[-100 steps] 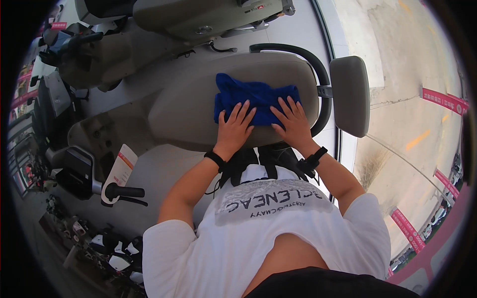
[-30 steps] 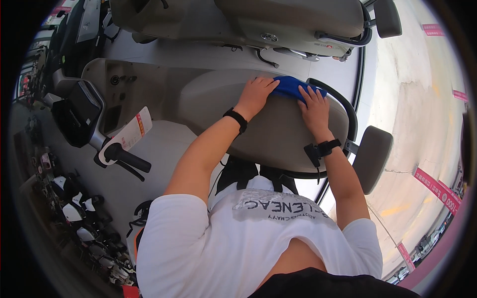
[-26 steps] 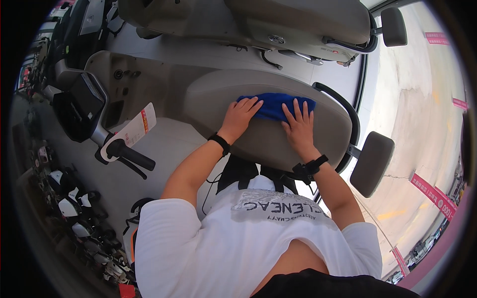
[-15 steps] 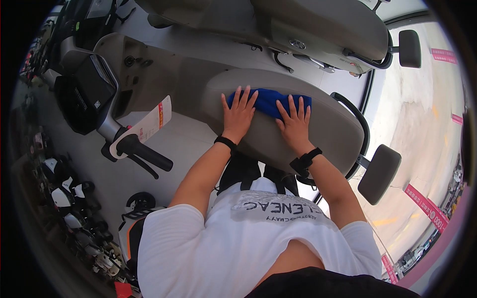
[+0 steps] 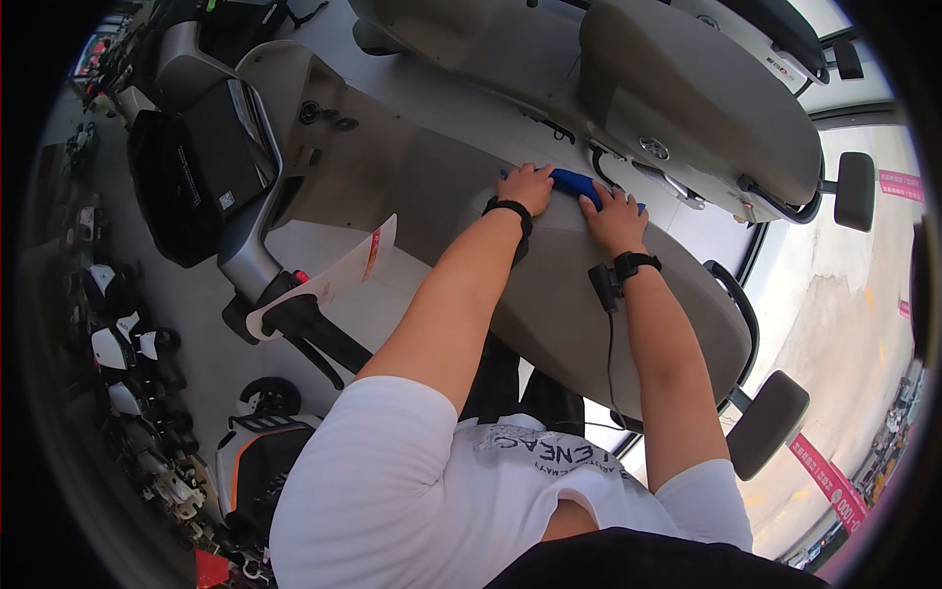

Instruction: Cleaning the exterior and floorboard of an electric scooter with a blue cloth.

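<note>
Blue cloth (image 5: 577,187) held down by both hands at the far edge of the scooter seat (image 5: 589,294).
Left end of cloth covered by left hand (image 5: 528,188), fingers curled toward the far edge; right end covered by right hand (image 5: 618,222), fingers bent over it. Whether cloth is gripped or only pressed cannot be told for either hand. Black band (image 5: 638,263) worn on right wrist. Backrest (image 5: 772,424) seen at near right of seat, card (image 5: 343,279) hung at handlebar grip (image 5: 324,330) at left, second scooter (image 5: 702,93) parked on far side.
</note>
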`<state>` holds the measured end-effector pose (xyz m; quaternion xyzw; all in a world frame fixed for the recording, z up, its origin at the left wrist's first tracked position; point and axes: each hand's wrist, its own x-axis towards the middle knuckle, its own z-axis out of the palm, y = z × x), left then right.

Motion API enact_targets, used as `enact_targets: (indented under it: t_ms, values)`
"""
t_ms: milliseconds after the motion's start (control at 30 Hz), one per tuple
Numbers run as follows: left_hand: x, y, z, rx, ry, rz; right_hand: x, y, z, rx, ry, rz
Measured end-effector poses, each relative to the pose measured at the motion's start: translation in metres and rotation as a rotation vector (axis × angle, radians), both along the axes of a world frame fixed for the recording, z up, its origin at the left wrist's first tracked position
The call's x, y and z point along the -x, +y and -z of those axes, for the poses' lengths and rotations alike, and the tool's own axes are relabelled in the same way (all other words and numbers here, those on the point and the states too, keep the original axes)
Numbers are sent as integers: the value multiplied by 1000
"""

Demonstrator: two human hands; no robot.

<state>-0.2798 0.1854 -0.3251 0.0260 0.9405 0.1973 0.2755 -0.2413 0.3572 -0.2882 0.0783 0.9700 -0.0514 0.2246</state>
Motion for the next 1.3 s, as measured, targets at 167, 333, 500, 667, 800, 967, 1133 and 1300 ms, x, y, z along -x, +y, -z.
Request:
enact_targets:
  t_ms: [167,333,500,667,800,967,1133,1300]
  values:
    - [-5,-10,3,-28,57,-16,7,1,2,91,-105,29]
    - [-33,-19,-16,-101,341,18,-28,2,-6,141,239,-118]
    - [-89,-28,-48,-158,628,-77,-81,-10,-28,183,449,-234]
    - [-166,-27,-39,-85,780,-162,-143,-19,-25,232,391,-301]
    - [-205,-42,-34,-155,774,-137,-182,-16,-35,233,355,-388]
    - [-233,-61,-34,-327,696,-142,-200,-8,-47,258,300,-543]
    - [-186,-53,-48,-152,710,-116,-158,-14,-44,333,349,-485]
    - [-112,-44,-52,25,650,-156,-98,-31,-21,281,418,-386]
